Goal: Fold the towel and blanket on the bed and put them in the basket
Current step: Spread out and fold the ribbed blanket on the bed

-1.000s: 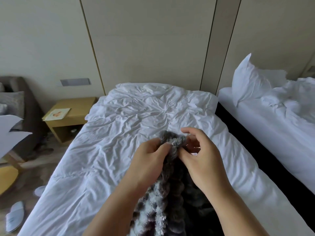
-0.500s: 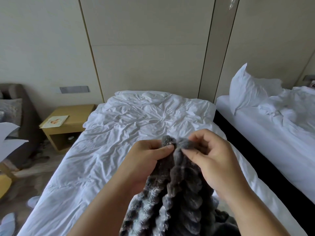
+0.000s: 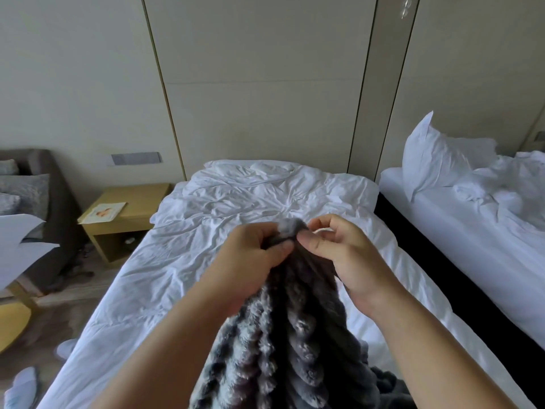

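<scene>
Pale wall panels (image 3: 265, 84) with thin dark seams rise behind two beds, and a small grey plate (image 3: 135, 158) is set into the wall at the left. The nearer bed (image 3: 236, 208) runs straight away from the camera, covered in a white, heavily creased duvet. A dark gap (image 3: 442, 276) separates it from the second bed (image 3: 472, 246) on the right, where a white pillow (image 3: 427, 160) stands on edge next to rumpled white bedding.

Left of the near bed stands a low wooden nightstand (image 3: 138, 219) with a printed card (image 3: 103, 212) on top and an open shelf below. Beyond it is a dark sofa (image 3: 53, 208) with a grey cushion (image 3: 26, 190). Large white sheets (image 3: 20, 246) cut in from the left edge, above a yellow rounded object (image 3: 11, 323). On the wooden floor lie a pale slipper (image 3: 23, 388) and another (image 3: 66, 348) nearer the bed.

A grey, ribbed plush blanket (image 3: 280, 335) is held up over the near half of the bed, hiding the duvet behind it. It hangs from the hands to the bottom of the frame, and a darker bunch of it (image 3: 389, 388) rests at the lower right. The left hand (image 3: 250, 261) grips the top edge with curled fingers (image 3: 280, 249), its thumb pressed on the pile. The right hand (image 3: 345, 255) pinches the same edge just beside it between thumb and forefinger, its other fingers (image 3: 327, 228) loosely curled above. The two hands almost touch.
</scene>
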Demonstrator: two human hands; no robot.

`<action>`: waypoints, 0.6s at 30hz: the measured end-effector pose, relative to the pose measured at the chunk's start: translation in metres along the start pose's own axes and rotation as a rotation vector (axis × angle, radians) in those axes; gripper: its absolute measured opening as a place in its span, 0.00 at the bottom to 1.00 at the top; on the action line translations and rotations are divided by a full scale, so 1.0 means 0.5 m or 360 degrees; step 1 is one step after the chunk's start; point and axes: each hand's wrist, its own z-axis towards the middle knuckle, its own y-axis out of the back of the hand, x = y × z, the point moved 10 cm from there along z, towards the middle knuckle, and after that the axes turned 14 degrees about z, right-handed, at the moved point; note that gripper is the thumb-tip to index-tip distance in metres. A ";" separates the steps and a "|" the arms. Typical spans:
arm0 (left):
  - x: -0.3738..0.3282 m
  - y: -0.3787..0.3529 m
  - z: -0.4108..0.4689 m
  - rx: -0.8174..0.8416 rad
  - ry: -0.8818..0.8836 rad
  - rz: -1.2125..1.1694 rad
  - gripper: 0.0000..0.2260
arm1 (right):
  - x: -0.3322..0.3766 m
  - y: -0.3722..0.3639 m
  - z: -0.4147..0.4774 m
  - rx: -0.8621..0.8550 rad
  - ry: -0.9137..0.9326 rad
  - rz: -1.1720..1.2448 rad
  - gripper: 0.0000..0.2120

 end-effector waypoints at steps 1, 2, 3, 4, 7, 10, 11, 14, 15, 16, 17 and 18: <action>0.005 0.010 0.009 0.0001 0.0035 -0.0074 0.13 | -0.026 -0.012 0.004 0.0163 -0.0135 0.0011 0.13; 0.008 0.023 0.020 -0.0004 0.0058 -0.0104 0.15 | -0.053 -0.025 0.003 0.0318 -0.0263 0.0001 0.16; 0.008 0.036 0.031 -0.0016 0.0066 -0.0099 0.17 | -0.080 -0.035 0.001 0.0453 -0.0382 -0.0014 0.19; 0.005 0.054 0.042 -0.0035 0.0049 -0.0076 0.20 | -0.102 -0.049 -0.001 0.0570 -0.0479 -0.0036 0.21; -0.008 0.110 0.079 -0.0136 -0.0004 -0.0109 0.23 | -0.158 -0.059 -0.001 0.0789 -0.0654 -0.0210 0.17; -0.033 0.210 0.107 -0.0345 -0.0084 -0.0187 0.23 | -0.192 -0.059 0.018 0.0948 -0.0741 -0.0366 0.12; -0.047 0.251 0.119 -0.0426 -0.0113 -0.0219 0.23 | -0.191 -0.058 0.029 0.0981 -0.0746 -0.0441 0.10; -0.087 0.378 0.144 -0.0729 -0.0161 -0.0318 0.23 | -0.155 -0.048 0.082 0.0942 -0.0640 -0.0861 0.07; -0.098 0.416 0.147 -0.0853 -0.0157 -0.0292 0.22 | -0.125 -0.040 0.112 0.0837 -0.0570 -0.0912 0.07; -0.109 0.449 0.150 -0.0952 -0.0140 -0.0243 0.21 | -0.085 -0.034 0.145 0.0694 -0.0474 -0.0887 0.05; -0.115 0.474 0.152 -0.1023 -0.0105 -0.0206 0.21 | -0.032 -0.030 0.177 0.0534 -0.0330 -0.0851 0.03; -0.115 0.490 0.157 -0.1054 -0.0060 -0.0201 0.20 | 0.031 -0.032 0.203 0.0381 -0.0146 -0.0811 0.02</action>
